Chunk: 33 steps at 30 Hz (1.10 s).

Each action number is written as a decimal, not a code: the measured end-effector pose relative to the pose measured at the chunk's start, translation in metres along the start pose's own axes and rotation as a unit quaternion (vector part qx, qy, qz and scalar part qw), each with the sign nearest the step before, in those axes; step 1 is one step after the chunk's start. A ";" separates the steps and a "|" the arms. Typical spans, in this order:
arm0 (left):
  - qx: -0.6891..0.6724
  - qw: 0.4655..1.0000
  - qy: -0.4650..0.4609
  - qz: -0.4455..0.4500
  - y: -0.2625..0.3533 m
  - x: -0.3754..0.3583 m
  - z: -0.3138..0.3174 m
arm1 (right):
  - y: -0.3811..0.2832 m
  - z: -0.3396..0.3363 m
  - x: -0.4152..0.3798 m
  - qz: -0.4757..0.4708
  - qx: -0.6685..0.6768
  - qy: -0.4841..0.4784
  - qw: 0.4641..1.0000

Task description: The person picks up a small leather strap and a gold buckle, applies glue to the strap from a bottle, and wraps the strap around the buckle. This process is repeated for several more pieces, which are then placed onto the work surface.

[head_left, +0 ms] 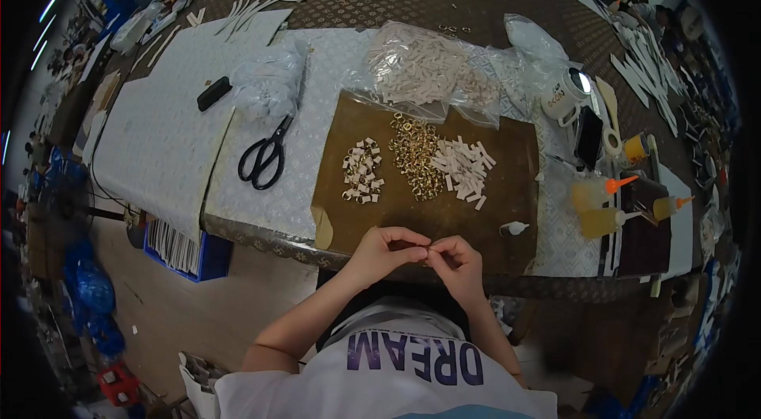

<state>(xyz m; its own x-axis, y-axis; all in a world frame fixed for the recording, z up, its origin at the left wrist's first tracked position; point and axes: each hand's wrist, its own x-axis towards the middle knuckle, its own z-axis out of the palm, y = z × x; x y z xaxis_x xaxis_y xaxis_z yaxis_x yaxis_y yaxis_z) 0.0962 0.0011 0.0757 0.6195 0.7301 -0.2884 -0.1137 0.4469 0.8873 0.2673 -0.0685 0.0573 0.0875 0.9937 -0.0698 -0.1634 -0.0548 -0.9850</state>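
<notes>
At the front edge of a brown mat (365,233), my left hand (390,251) and my right hand (458,264) meet fingertip to fingertip. Both are closed in a pinch; whatever lies between the fingers is too small and covered to make out. Beyond them on the mat is a pile of gold-coloured metal rings (418,161). Right of it lies a heap of short white strips (466,168). On the left sits a smaller group of gold rings with white pieces on them (362,171). A small white item (515,228) rests near the mat's right edge.
Black-handled scissors (262,161) lie left of the mat. Clear bags of pale pieces (420,66) stand behind it. At right are a white mug (564,98), a phone (588,137) and bottles of yellowish liquid (600,222). A blue crate (214,256) sits below the table.
</notes>
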 end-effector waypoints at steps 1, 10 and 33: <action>0.009 1.000 0.002 0.003 -0.001 0.000 0.001 | 0.002 -0.001 -0.001 -0.008 -0.004 0.000 1.000; -0.017 0.999 0.045 -0.003 -0.004 0.011 0.001 | 0.021 -0.037 -0.017 -0.194 -0.147 0.285 0.927; -0.101 0.989 0.103 -0.037 -0.004 0.009 0.002 | -0.032 -0.025 -0.021 -0.115 -0.254 0.099 0.955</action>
<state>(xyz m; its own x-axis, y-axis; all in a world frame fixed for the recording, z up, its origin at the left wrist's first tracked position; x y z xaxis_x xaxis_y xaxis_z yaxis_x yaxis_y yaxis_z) 0.1035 0.0047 0.0709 0.4622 0.7722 -0.4360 -0.2391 0.5819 0.7773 0.2952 -0.0896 0.0866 0.2568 0.9497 0.1793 0.3760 0.0727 -0.9237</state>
